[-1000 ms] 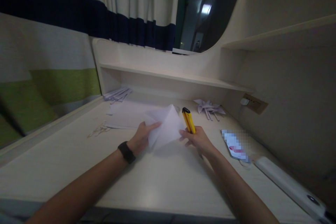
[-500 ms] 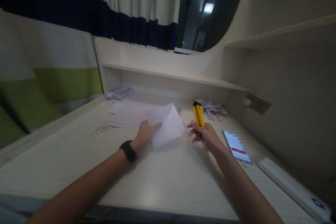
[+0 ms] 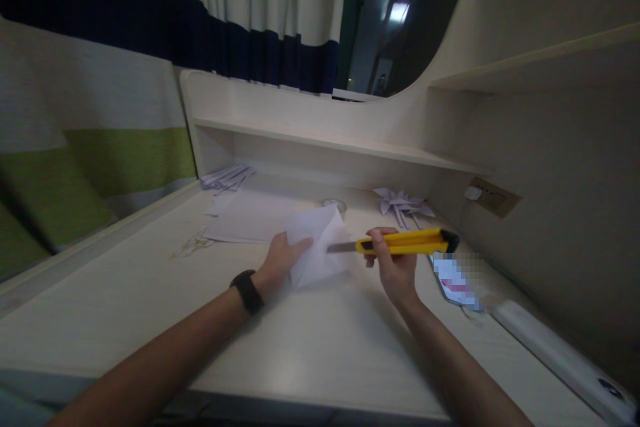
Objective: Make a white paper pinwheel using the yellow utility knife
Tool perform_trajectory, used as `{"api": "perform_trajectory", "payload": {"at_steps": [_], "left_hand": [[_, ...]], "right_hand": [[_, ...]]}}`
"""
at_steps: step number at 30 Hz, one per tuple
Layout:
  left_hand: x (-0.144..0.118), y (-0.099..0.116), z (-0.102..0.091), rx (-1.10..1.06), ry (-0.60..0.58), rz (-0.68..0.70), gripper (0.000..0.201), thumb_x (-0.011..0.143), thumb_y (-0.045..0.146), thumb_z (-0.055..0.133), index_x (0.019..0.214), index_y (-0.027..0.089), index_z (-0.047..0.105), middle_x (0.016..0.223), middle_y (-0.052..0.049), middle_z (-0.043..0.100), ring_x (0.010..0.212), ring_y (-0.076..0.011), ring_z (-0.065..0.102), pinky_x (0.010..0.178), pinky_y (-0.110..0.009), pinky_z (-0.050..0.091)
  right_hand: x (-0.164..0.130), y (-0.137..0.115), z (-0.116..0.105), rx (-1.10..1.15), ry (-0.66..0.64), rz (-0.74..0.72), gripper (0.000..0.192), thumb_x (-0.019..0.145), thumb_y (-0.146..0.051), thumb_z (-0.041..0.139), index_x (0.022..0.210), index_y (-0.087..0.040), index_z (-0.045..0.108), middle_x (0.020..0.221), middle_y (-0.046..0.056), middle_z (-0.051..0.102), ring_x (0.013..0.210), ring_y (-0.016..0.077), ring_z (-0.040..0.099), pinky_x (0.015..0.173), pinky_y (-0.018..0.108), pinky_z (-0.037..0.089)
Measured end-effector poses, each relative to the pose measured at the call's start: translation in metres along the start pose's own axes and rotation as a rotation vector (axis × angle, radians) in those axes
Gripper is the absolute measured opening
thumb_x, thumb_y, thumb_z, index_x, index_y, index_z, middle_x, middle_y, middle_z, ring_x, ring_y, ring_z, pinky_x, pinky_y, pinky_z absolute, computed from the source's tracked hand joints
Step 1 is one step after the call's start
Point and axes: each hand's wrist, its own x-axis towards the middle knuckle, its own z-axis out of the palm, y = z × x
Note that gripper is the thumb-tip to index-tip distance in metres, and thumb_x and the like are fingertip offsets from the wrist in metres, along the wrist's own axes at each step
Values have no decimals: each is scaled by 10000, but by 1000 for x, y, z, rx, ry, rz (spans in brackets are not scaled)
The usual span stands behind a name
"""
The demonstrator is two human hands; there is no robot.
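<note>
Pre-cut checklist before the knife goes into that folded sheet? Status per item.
1. Blade out: ok. The yellow utility knife shows bare metal pointing at the folded paper.
2. Knife grip: ok. The right hand is wrapped round the handle.
3. Paper held: ok. The left hand presses the paper's left side against the desk.
4. Fingers out of the blade's line: cannot tell. The left fingertips lie near the fold the blade points at.
5. Blade seated in the fold: cannot tell. The tip overlaps the paper, contact unclear.
6. Clutter clear of the right elbow: not ok. The phone lies just right of the knife hand.
</note>
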Motion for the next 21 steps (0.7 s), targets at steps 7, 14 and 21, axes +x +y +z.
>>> {"api": "perform_trajectory", "payload": {"at_steps": [7, 14, 21], "left_hand": [[1, -2, -2, -65, -30, -11, 343, 651, 249, 743, 940, 77, 673, 969, -163, 702, 741, -235, 673, 648, -318, 529], [-2, 3, 1, -40, -3, -18, 314, 652, 220, 736, 921, 70, 674, 955, -161, 705, 739, -233, 670, 645, -313, 526], [-1, 1, 0, -64, -8, -2, 318, 647, 218, 739, 925, 76, 678, 966, -167, 702, 751, -239, 671, 653, -319, 527]], "right_hand": [[-16, 8, 0, -354, 8, -121, 219, 755, -411, 652, 807, -203, 607, 671, 31, 667, 587, 170, 628, 555, 260, 477], [-18, 11, 2, -423, 8, -169, 226, 762, -434, 630, 783, -209, 619, 630, 19, 668, 555, 168, 628, 544, 254, 461], [-19, 12, 2, -437, -11, -174, 228, 760, -439, 626, 791, -213, 625, 638, 21, 676, 552, 169, 630, 539, 255, 470]]}}
